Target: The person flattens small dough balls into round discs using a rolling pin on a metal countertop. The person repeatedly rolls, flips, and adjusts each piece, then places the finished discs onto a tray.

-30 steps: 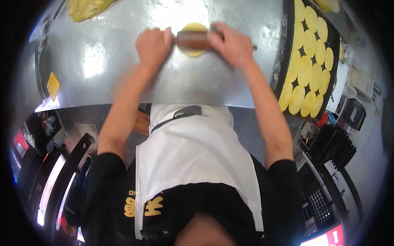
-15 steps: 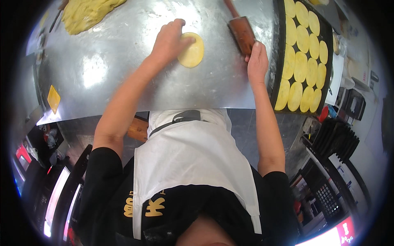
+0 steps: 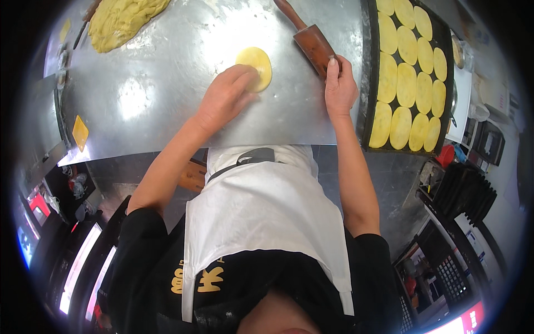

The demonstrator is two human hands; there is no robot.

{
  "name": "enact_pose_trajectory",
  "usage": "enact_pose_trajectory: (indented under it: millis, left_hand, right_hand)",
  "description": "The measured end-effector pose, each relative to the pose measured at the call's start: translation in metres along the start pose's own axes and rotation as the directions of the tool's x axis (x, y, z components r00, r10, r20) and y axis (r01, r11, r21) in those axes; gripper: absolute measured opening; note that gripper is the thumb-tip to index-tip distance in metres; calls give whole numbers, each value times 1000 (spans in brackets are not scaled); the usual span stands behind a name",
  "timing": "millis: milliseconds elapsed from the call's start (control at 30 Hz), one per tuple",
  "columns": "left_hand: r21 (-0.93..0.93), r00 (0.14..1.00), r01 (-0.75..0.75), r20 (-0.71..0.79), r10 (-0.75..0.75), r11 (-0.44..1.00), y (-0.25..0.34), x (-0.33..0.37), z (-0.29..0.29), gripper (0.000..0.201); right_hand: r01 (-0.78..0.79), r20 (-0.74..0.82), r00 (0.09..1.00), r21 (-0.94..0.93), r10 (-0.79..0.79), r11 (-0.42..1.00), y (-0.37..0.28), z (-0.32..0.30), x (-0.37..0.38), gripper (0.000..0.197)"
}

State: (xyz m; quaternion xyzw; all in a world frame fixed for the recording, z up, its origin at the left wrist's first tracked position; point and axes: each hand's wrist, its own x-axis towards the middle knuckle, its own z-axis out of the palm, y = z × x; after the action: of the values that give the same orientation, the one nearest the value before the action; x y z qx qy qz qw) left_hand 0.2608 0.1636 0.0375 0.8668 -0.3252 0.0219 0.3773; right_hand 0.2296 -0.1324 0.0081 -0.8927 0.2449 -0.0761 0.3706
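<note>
A flat yellow dough round (image 3: 259,58) lies on the metal worktop. My left hand (image 3: 222,97) rests over its lower left edge, fingers bent onto the dough and slightly blurred, thumb apart from them. To the right, my right hand (image 3: 341,92) is closed round the near end of a brown wooden rolling pin (image 3: 313,49). The near handle is hidden in that hand, while the far handle points up and to the left. The pin lies to the right of the dough round, apart from it.
A dark tray (image 3: 368,83) along the right side holds rows of flat yellow dough ovals (image 3: 406,83). At the far left lies a large yellow dough mass (image 3: 125,22). A yellow diamond-shaped piece (image 3: 80,133) is near the left corner of the metal worktop (image 3: 167,72).
My left hand has drawn back toward me, its fingers now on the dough's near-left edge. My right hand and the rolling pin have shifted slightly left. The view has moved a little.
</note>
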Motion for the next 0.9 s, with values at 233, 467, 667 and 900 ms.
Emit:
enact_pose_trajectory:
  millis: [233, 467, 667, 900]
  left_hand:
    - [60, 972, 210, -120, -202, 976, -36, 38, 24, 41]
    - [47, 915, 377, 140, -379, 925, -40, 44, 26, 44]
    - [391, 947, 225, -303, -106, 893, 15, 63, 49, 69]
    - [429, 929, 368, -139, -342, 825, 17, 33, 96, 111]
  right_hand:
    - [-15, 81, 997, 23, 13, 1000, 3, -5, 3, 55]
    - [-23, 276, 961, 116, -10, 993, 10, -13, 17, 58]
    - [235, 375, 902, -10, -214, 972, 4, -34, 27, 77]
    - [278, 403, 904, -296, -145, 914, -13, -30, 23, 83]
